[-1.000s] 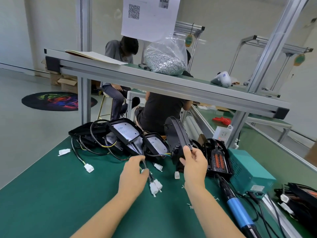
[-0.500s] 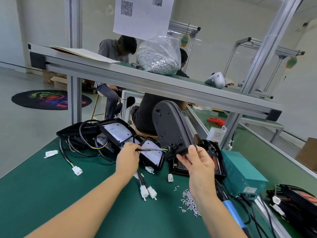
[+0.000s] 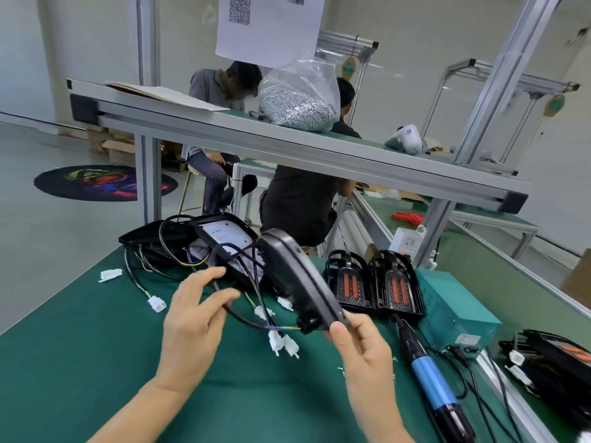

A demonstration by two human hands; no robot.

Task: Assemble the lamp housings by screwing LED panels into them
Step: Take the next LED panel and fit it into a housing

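My right hand point(image 3: 363, 353) pinches the lower end of a black lamp housing point(image 3: 295, 276), which is lifted above the green mat and tilted up to the left, back side showing. A black cable point(image 3: 243, 316) with coloured wires runs out of its base. My left hand point(image 3: 192, 318) holds that cable between thumb and fingers, and the loop curves up past my fingers. White connectors point(image 3: 283, 343) hang from the wires just above the mat. A pile of housings with white LED panels point(image 3: 220, 243) lies behind my left hand.
Two housings with orange lenses point(image 3: 374, 284) stand at the right of the held one. A blue electric screwdriver point(image 3: 428, 375) lies at the right, beside a teal power box point(image 3: 454, 306). More housings point(image 3: 556, 359) sit at the far right. A bag of screws point(image 3: 297, 100) rests on the upper shelf. Two people sit behind the bench.
The housing has tipped from upright to leaning left and come lower and nearer. My left hand slid along the cable, which now loops above my fingers. The connectors swung right.
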